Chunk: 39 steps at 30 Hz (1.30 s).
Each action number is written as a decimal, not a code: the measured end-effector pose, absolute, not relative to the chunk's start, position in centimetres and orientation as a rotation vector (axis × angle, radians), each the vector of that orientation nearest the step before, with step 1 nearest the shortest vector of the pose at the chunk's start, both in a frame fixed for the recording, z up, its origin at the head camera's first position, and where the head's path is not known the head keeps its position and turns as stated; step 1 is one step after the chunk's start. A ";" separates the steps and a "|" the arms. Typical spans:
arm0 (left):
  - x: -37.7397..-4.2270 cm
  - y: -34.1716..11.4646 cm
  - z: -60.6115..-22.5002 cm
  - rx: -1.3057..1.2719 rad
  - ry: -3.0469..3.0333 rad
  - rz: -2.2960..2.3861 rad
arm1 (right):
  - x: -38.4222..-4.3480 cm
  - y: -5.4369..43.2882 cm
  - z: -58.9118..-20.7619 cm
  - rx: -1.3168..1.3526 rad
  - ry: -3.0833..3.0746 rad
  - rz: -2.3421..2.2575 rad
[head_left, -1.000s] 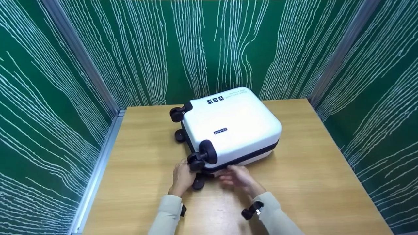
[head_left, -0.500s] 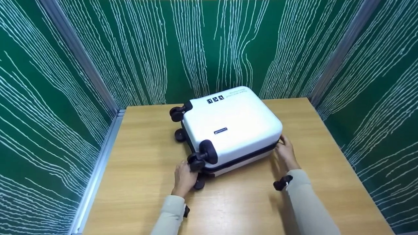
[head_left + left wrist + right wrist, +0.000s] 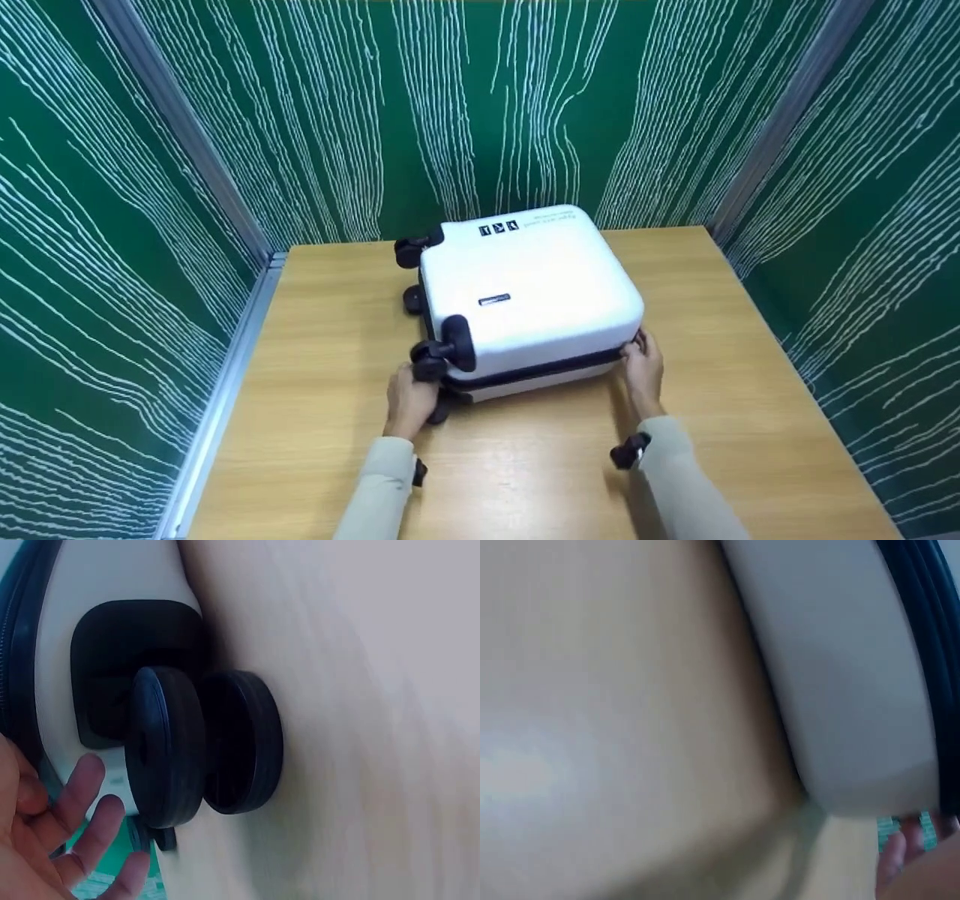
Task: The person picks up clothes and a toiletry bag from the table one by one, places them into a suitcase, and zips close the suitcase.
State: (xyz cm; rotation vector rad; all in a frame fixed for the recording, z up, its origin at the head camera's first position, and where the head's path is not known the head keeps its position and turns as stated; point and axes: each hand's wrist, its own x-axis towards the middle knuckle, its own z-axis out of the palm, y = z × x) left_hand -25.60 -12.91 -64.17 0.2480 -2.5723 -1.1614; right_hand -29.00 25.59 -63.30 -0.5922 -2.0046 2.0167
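Note:
A white suitcase (image 3: 547, 281) with a black zipper band (image 3: 547, 367) lies flat on the wooden table. Its black casters, including the near upper caster (image 3: 430, 361), point left. My left hand (image 3: 411, 401) is at the near wheeled corner. In the left wrist view, fingers (image 3: 90, 772) are loosely spread beside a lower caster (image 3: 165, 750); their contact with the case is unclear. At the near right corner, my right hand (image 3: 643, 375) touches the suitcase side by the zipper band. Only part of the right hand (image 3: 915, 870) shows in the right wrist view, its fingertips partly hidden behind the case.
Green panels with wavy white lines, such as the back panel (image 3: 510, 112), stand behind and on both sides of the table (image 3: 525, 472). A metal rail (image 3: 217, 405) runs along the left table edge. Each wrist wears a small black device.
My right hand has gone from the near wheeled end to the right corner. The suitcase has turned slightly, its near side shifting left. My left hand has moved slightly left with that corner.

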 end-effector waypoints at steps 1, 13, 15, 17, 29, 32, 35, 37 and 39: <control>-25.9 -13.4 -64.1 0.254 -2.582 -1.161 | -28.4 24.8 -63.5 -0.615 -1.970 1.989; -28.8 -18.0 -63.3 0.326 -2.671 -1.079 | -24.1 19.7 -65.0 -0.688 -1.789 1.792; -28.9 -18.1 -63.3 0.325 -2.685 -1.073 | -24.9 20.7 -64.7 -0.680 -1.776 1.918; -29.0 -18.1 -63.4 0.328 -2.690 -1.081 | -25.8 21.9 -64.3 -0.664 -1.798 2.061; -28.9 -17.7 -63.3 0.286 -2.647 -1.096 | -27.5 28.4 -64.5 -0.003 -2.715 1.662; -29.0 -17.7 -63.3 0.326 -2.655 -1.109 | -27.6 29.0 -64.5 0.147 -2.809 1.516; -29.0 -17.7 -63.3 0.338 -2.661 -1.105 | -27.7 29.6 -64.6 0.274 -2.869 1.258; -29.0 -17.7 -63.3 0.354 -2.668 -1.097 | -27.7 30.0 -64.7 0.315 -2.899 1.170; -29.0 -17.7 -63.3 0.367 -2.667 -1.096 | -27.5 30.3 -64.8 0.339 -2.940 1.089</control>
